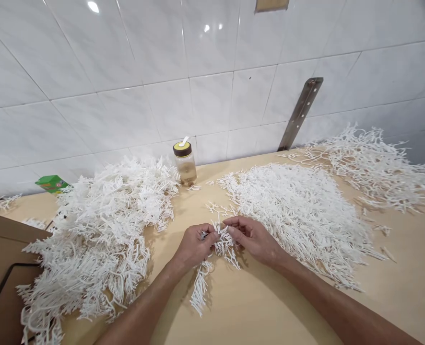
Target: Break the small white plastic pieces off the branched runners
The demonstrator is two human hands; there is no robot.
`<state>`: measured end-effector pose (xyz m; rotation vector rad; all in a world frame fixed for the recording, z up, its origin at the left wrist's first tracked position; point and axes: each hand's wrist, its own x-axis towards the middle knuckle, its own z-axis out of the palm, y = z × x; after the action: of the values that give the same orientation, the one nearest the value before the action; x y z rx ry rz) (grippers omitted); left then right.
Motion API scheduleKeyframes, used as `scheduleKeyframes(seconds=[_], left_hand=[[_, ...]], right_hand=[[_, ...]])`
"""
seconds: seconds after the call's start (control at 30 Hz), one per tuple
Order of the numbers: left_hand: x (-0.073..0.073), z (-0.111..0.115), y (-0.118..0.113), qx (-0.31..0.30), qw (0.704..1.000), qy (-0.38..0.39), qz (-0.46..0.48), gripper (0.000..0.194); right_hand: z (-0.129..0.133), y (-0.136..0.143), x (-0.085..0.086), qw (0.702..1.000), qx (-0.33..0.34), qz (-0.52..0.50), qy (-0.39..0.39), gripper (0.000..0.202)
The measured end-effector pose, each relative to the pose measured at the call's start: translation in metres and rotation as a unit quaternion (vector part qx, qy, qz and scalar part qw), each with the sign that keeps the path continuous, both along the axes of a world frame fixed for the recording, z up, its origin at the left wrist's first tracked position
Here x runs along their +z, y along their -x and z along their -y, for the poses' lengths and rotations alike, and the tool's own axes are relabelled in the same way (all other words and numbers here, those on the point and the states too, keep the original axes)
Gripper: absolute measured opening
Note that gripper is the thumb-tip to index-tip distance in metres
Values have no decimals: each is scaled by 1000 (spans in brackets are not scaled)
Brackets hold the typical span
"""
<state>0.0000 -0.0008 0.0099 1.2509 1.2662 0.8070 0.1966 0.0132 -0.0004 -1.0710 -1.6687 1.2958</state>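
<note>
Forearms [327, 294]; white, finely branched sprigs [224, 245]

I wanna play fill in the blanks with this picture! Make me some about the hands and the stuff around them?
1. The left hand pinches some branching strands coloured ____, with the right hand close by.
2. The bottle has a dark brown and ____ lid.
3. The small packet at the far left is mostly ____.
4. As you look, the dark strip is to the ____ of the bottle.

Missing words: white; yellow; green; right
</note>
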Motion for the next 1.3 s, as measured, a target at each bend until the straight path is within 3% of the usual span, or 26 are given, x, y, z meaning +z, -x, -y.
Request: scheduleKeyframes(seconds=[0.23, 0.37, 0.6, 0.87, 0.97, 1.13, 1.23, 1.3], left_hand=[[7, 1, 2, 26, 1000, 17, 2, 32], [10, 0, 5, 30, 998, 48, 35, 36], [9, -5, 15, 14, 989, 67, 131, 41], [1, -12, 29, 9, 977, 95, 193, 34], [1, -12, 29, 22, 972, 92, 214, 31], [3, -14, 25, 81, 957, 99, 260, 29], [5, -13, 23, 98, 952, 108, 270, 30], [5, -11, 22, 101, 952, 108, 269, 30]], right_hand=[[2, -3, -7, 997, -20, -60, 45, 47], [3, 1, -11, 999, -7, -36, 35, 53], [-1, 10, -10, 1000, 13, 20, -20, 23], [-1, 9, -12, 997, -56, -28, 47, 24], [0, 7, -17, 998, -65, 12, -8, 15], [7, 5, -14, 983, 47, 64, -164, 20], [8, 5, -8, 983, 69, 60, -158, 23], [5, 5, -5, 987, 41, 55, -146, 17]])
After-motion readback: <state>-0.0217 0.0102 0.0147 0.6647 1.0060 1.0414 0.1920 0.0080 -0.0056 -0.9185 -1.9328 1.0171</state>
